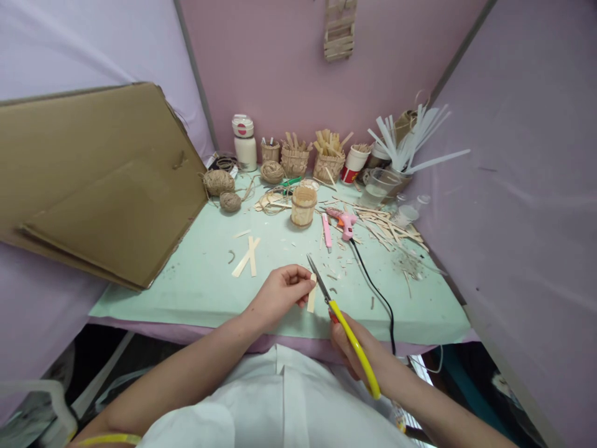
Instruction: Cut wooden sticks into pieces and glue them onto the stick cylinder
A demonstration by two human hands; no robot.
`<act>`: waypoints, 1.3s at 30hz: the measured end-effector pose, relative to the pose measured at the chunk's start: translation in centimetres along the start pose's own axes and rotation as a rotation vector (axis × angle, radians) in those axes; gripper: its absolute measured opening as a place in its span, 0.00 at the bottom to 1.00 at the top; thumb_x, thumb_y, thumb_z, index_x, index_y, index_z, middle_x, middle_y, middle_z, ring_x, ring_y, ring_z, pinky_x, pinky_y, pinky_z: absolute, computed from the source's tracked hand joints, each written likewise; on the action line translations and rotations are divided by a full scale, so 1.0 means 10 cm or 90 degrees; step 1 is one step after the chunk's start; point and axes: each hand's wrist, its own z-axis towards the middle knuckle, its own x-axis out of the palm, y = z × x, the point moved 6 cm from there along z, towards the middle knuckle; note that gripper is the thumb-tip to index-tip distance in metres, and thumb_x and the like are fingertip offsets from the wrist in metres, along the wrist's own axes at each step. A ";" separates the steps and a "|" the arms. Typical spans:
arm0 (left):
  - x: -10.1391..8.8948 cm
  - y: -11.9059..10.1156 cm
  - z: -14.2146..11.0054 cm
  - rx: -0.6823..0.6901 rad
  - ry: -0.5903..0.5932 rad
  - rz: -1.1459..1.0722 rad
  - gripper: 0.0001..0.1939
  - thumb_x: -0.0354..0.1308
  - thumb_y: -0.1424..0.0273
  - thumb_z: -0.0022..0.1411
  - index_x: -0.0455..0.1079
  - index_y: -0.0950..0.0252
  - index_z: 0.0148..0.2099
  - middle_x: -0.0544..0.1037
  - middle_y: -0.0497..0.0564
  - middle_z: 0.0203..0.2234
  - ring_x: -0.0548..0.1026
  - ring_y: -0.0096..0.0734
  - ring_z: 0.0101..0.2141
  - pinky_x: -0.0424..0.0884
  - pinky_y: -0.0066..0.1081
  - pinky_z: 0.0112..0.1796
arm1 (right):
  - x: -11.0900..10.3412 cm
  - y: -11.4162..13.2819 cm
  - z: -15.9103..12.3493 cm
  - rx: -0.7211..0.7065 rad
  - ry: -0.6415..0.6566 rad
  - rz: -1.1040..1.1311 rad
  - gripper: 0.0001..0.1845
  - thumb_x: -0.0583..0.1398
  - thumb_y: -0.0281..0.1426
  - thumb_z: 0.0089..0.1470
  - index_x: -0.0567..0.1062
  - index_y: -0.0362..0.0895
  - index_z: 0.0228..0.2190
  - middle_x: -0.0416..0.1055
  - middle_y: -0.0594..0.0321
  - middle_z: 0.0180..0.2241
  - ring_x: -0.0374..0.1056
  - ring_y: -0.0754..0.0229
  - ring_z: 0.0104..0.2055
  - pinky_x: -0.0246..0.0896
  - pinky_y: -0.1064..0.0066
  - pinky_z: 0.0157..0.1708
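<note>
Between the thumb and fingers of my left hand (290, 285) is a short, flat strip of pale wood (311, 301), hanging down near the table's front edge. My right hand (347, 339) grips scissors (347, 333) with yellow handles, red on the inner side. Their dark blades point up and away, close beside the strip; whether they touch it I cannot tell. Two longer wooden strips (252, 256) lie crossed to the left. Beyond my hands stands a small round wooden cup (303, 208) with bands round it.
A pink glue gun (346, 223) with a black cord and a pink utility knife (326, 231) lie right of centre. Wood scraps (387, 225) spread behind them. Twine balls (219, 182) and filled baskets (329, 165) line the back. Large cardboard (107, 180) leans at left.
</note>
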 end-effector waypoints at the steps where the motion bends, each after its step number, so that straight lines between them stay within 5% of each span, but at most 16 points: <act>1: -0.01 -0.01 0.00 0.001 -0.003 0.003 0.09 0.59 0.66 0.51 0.67 0.67 0.32 0.67 0.43 0.18 0.63 0.20 0.18 0.61 0.24 0.23 | -0.01 0.03 0.00 0.002 0.004 -0.002 0.21 0.45 0.50 0.57 0.56 0.46 0.26 0.52 0.72 0.18 0.47 0.68 0.19 0.48 0.73 0.20; 18: -0.04 -0.02 0.00 0.009 -0.020 0.060 0.09 0.58 0.66 0.50 0.69 0.67 0.32 0.67 0.44 0.21 0.60 0.19 0.20 0.56 0.24 0.23 | -0.02 0.04 -0.03 0.025 0.046 -0.001 0.14 0.46 0.42 0.60 0.60 0.46 0.30 0.51 0.72 0.20 0.45 0.67 0.20 0.46 0.74 0.21; 28: -0.04 -0.02 0.00 -0.001 -0.015 0.059 0.12 0.59 0.63 0.48 0.69 0.67 0.31 0.66 0.44 0.19 0.59 0.19 0.19 0.55 0.24 0.23 | -0.06 0.05 -0.03 0.020 -0.011 -0.007 0.12 0.48 0.40 0.58 0.59 0.46 0.29 0.51 0.71 0.22 0.46 0.67 0.23 0.46 0.74 0.22; 39: -0.05 0.02 0.00 -0.012 -0.010 0.067 0.12 0.59 0.63 0.49 0.69 0.67 0.31 0.66 0.43 0.19 0.59 0.19 0.19 0.55 0.24 0.22 | -0.02 0.04 -0.05 0.030 0.055 -0.013 0.16 0.44 0.42 0.60 0.60 0.45 0.29 0.53 0.71 0.22 0.46 0.67 0.21 0.48 0.73 0.23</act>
